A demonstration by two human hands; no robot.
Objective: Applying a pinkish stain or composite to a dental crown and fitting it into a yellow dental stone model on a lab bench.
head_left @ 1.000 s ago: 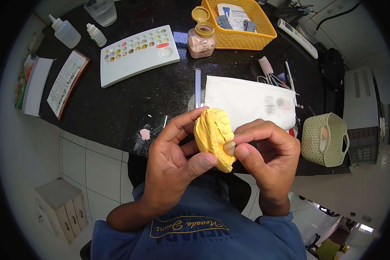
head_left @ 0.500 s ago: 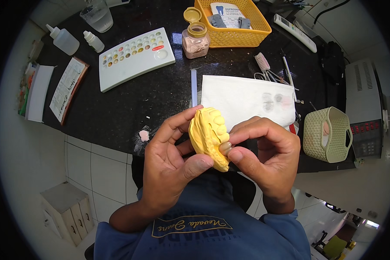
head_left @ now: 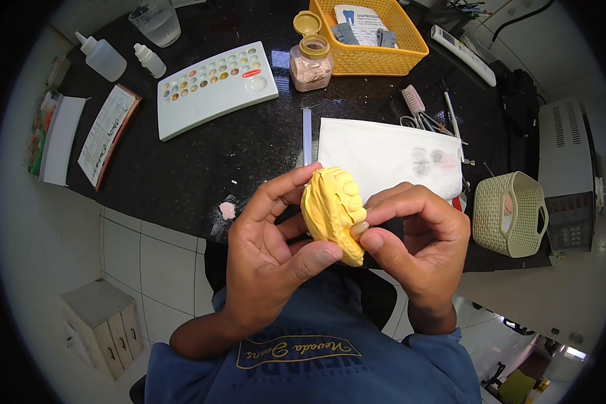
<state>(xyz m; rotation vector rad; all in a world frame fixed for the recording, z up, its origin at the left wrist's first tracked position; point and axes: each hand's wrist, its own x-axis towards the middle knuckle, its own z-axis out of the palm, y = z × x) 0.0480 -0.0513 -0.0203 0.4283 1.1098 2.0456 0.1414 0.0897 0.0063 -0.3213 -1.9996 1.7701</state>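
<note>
A yellow plaster dental model (head_left: pixel 330 209) with a row of moulded teeth is held up over the counter's near edge. My left hand (head_left: pixel 273 246) is closed round its left side, fingers at the top and behind, thumb on the lower front. At the model's lower right sits a small greyish-beige dental crown (head_left: pixel 359 228). My right hand (head_left: pixel 417 236) pinches this crown between thumb and index finger, against the model. How far the crown is seated on the model cannot be told, as my fingertips partly cover it.
Beyond my hands lie a white cloth (head_left: pixel 387 151), a blue strip (head_left: pixel 307 135) and a palette of coloured wells (head_left: pixel 215 91). Further back stand a jar of pink powder (head_left: pixel 311 67) and a yellow basket (head_left: pixel 377 60). A pale green basket (head_left: pixel 505 215) is at right, pink powder (head_left: pixel 227 211) at left.
The model and both hands have shifted slightly right in view, and the model has turned a little. The grip on model and crown stays the same.
</note>
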